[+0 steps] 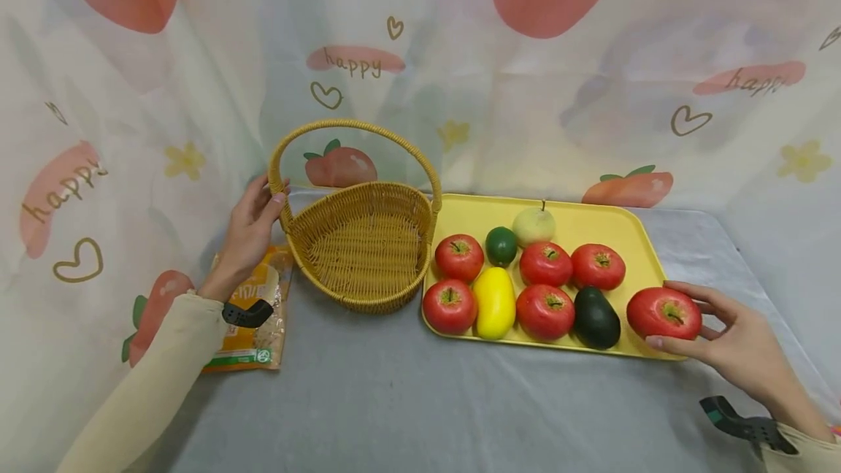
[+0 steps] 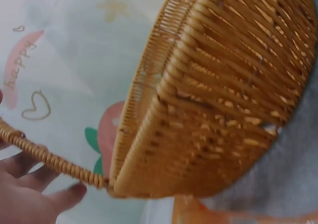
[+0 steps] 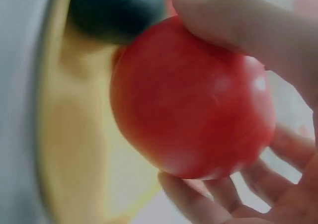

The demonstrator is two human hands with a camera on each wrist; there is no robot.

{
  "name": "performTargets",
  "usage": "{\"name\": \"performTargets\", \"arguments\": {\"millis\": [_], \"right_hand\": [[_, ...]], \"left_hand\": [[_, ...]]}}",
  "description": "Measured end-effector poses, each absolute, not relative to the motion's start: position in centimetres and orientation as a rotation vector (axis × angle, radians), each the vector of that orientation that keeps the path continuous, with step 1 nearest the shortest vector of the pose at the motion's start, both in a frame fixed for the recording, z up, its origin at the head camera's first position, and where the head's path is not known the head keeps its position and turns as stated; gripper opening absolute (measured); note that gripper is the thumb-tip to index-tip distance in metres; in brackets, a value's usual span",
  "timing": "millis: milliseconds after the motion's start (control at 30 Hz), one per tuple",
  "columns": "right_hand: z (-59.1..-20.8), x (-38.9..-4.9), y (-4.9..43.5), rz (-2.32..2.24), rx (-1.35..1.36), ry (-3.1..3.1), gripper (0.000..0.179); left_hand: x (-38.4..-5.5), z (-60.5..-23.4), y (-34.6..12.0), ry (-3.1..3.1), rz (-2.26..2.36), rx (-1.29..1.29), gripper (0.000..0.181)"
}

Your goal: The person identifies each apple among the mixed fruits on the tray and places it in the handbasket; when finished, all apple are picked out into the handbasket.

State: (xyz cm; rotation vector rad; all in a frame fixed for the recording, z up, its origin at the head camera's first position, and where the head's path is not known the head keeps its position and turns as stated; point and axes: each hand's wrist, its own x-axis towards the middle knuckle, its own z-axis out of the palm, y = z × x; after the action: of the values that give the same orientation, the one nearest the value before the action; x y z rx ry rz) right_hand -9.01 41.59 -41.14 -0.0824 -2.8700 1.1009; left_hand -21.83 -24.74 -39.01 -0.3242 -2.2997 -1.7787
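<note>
On the left, a wicker basket [image 1: 368, 254] with a tall arched handle [image 1: 355, 125] holds nothing inside. My left hand [image 1: 252, 221] grips the handle near its left foot, fingers behind it and thumb in front; the left wrist view shows the same handle [image 2: 54, 162] crossing the hand [image 2: 30, 194]. At the right end of the yellow tray [image 1: 631, 236], my right hand [image 1: 736, 338] holds a red apple [image 1: 663, 314] between thumb and fingers. The right wrist view has this apple [image 3: 191, 105] above the tray, its underside off the surface.
The tray bears several more red apples [image 1: 545, 311], a yellow mango [image 1: 495, 303], a dark avocado [image 1: 596, 317], a green lime [image 1: 501, 246] and a pale pear [image 1: 534, 225]. An orange food packet [image 1: 266, 327] lies under my left forearm. A printed curtain [image 1: 460, 79] hangs behind.
</note>
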Motion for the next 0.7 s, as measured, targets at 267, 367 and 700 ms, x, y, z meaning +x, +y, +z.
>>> {"name": "performTargets", "arguments": {"millis": [267,367,700], "right_hand": [[-38.4,-10.4,38.2,1.527,0.072,-2.702,0.082],[-37.6,-11.2,36.0,1.657,0.119,-2.673,0.08],[-36.3,-14.7,27.6,1.756,0.38,-2.67,0.08]], "left_hand": [[-22.0,-39.2,-24.5,-2.285,-1.717,-0.226,0.05],[-22.2,-39.3,-24.6,-2.274,-1.712,-0.227,0.049],[-22.8,-39.1,-24.2,-2.245,-1.652,-0.218,0.043]]}}
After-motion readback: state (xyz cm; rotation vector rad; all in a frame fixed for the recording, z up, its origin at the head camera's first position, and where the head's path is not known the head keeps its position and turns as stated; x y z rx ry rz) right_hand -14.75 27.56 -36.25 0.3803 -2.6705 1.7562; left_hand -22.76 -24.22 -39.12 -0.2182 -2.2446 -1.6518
